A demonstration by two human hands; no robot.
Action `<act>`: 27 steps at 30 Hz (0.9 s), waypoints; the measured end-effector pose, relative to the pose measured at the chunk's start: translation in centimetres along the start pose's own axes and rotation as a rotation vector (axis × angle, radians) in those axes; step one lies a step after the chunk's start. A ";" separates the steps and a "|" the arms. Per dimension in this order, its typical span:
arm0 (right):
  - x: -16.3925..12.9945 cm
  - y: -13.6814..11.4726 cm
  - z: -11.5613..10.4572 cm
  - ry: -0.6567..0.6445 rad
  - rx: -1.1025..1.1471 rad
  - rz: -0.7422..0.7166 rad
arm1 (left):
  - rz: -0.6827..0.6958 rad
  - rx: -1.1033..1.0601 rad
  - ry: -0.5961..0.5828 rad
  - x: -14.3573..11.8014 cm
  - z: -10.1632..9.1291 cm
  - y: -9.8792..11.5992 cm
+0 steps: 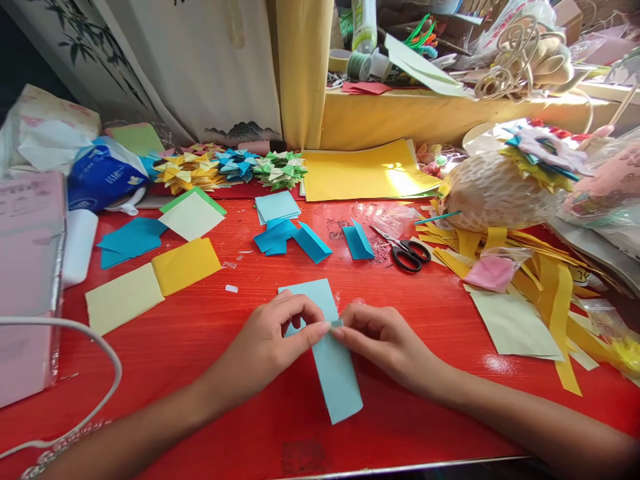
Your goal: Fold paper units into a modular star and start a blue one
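Observation:
A light blue sheet of paper [339,383] lies at the front middle of the red table, its long lower part pointing toward me. My left hand [280,331] comes in from the left, thumb and forefinger pinching a small folded bit at the paper's middle. From the other side, my right hand [387,339] pinches the same spot, its fingertips almost touching the left ones. The fingers partly hide the fold. Beyond the hands are folded blue paper pieces [313,243], a single folded blue piece [358,240] and a stack of pale blue paper [277,205].
Black-handled scissors [409,256] lie behind my right hand. Yellow and cream papers [125,298] are at left, near a pink box [30,267] and a white cable [113,380]. Yellow strips [557,313] and a pale green sheet [515,323] spread at right. Paper stars [190,171] line the back.

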State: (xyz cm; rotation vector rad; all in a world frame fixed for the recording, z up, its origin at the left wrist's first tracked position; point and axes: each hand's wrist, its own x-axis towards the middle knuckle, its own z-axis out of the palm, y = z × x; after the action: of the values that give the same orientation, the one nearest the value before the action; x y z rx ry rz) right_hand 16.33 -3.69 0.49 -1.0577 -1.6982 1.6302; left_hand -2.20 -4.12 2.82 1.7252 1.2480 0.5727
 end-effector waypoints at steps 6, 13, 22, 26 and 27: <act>0.0 -0.2 0.1 -0.113 -0.047 0.011 | 0.038 0.032 0.078 -0.2 0.1 -0.1; -0.2 -0.2 0.3 -0.133 -0.202 -0.054 | 0.244 0.142 0.077 -0.4 0.5 -0.3; -0.1 -0.5 0.1 -0.175 -0.103 -0.011 | 0.075 -0.020 0.229 -0.4 -0.3 -0.1; -0.2 -0.7 0.1 -0.217 0.054 0.054 | -0.011 -0.240 0.332 -0.2 -0.5 -0.5; -0.2 -0.7 0.1 -0.220 0.060 0.055 | -0.029 -0.293 0.344 -0.1 -0.5 -0.6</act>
State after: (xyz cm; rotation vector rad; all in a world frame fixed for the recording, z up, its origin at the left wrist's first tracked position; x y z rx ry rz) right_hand 16.24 -3.82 1.16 -0.9324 -1.7585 1.8798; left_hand -2.92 -3.99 2.59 1.3993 1.3433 1.0146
